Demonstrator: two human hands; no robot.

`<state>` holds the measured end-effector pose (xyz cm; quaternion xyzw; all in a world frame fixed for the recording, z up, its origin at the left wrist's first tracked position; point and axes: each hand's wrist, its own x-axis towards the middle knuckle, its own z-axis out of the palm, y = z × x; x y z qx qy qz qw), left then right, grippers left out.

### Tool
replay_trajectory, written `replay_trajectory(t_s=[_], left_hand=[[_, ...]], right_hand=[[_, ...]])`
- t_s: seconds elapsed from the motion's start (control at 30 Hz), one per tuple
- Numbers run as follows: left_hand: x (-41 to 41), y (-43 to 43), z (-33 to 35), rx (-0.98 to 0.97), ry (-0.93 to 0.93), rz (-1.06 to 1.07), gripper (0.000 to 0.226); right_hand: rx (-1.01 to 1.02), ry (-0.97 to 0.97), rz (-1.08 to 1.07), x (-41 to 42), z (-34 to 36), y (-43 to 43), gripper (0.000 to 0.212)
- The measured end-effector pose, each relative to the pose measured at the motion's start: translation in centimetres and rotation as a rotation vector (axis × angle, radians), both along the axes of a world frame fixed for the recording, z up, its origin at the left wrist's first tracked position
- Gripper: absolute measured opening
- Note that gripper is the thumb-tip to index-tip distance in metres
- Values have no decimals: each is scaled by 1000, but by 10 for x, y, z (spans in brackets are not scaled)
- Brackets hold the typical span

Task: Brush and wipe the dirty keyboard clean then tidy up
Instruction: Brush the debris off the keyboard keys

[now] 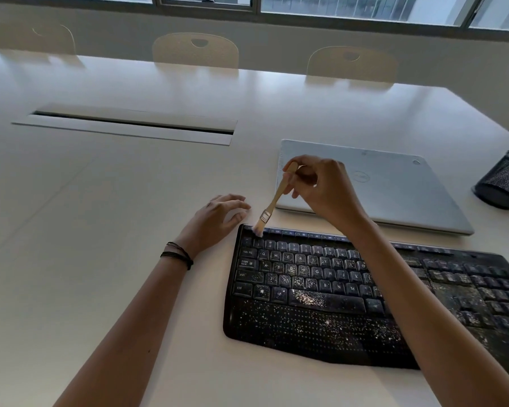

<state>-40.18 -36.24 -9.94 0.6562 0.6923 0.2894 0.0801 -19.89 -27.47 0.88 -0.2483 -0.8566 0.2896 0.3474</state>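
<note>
A black keyboard [321, 292] lies on the white table, speckled with white crumbs across its keys and palm rest. My right hand [323, 186] grips the wooden handle of a small brush [272, 204], held slanted. The pale bristles touch the keyboard's top left corner. My left hand [218, 214] rests on the table just left of that corner, fingers loosely spread and holding nothing. It wears thin black bands at the wrist.
A closed silver laptop [394, 183] lies behind the keyboard. A black mesh pen cup [503, 180] stands at the right edge. A cable slot [130, 126] sits in the table [86, 215] at the back left, with three chairs [196, 51] beyond.
</note>
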Motion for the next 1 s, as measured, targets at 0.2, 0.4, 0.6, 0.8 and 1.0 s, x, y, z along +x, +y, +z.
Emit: replay_trajectory(t_s=[0.2, 0.4, 0.6, 0.8, 1.0], left_hand=[[-1, 0, 1, 1, 15, -4, 26], [0, -1, 0, -36, 8, 6, 29], [1, -2, 0, -67, 2, 8, 44], [7, -4, 8, -51, 3, -65, 61], [8, -5, 9, -71, 24, -79, 61]], right_hand=[[87, -37, -130, 3, -1, 10, 8], [-28, -38, 38, 7, 10, 8, 8], [29, -72, 17, 6, 3, 11, 5], [59, -39, -28, 10, 8, 13, 7], [24, -104, 59, 10, 10, 11, 9]])
